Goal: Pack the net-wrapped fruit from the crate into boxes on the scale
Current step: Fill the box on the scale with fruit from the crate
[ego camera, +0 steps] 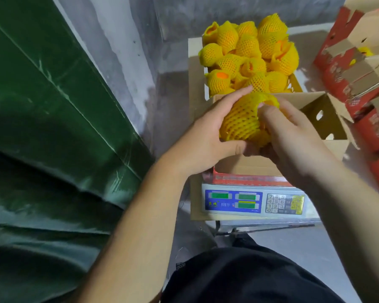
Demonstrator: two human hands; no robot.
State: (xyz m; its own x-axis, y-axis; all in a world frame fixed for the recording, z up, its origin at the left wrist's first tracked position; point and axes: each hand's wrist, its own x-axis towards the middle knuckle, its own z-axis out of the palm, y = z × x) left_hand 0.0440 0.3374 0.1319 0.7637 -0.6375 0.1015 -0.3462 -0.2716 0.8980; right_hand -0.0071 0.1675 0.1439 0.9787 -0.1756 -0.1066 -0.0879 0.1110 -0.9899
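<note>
Fruit held over the open box on the scale

Both hands close on one net-wrapped fruit (242, 121) above the open cardboard box (324, 119). The left hand (208, 136) cups its left side, fingers reaching along the top and thumb beneath; the right hand (293, 136) presses in from the right, fingertips on the yellow foam net. Each grip is clamped on this fruit. The box sits on the scale (254, 201), whose display and keypad face the person. Beyond the box, the crate (294, 83) is heaped with more yellow-netted fruit (247, 53). Red printed cartons (346, 62) stand stacked at right, and a green tarpaulin (53, 127) fills the left.
</note>
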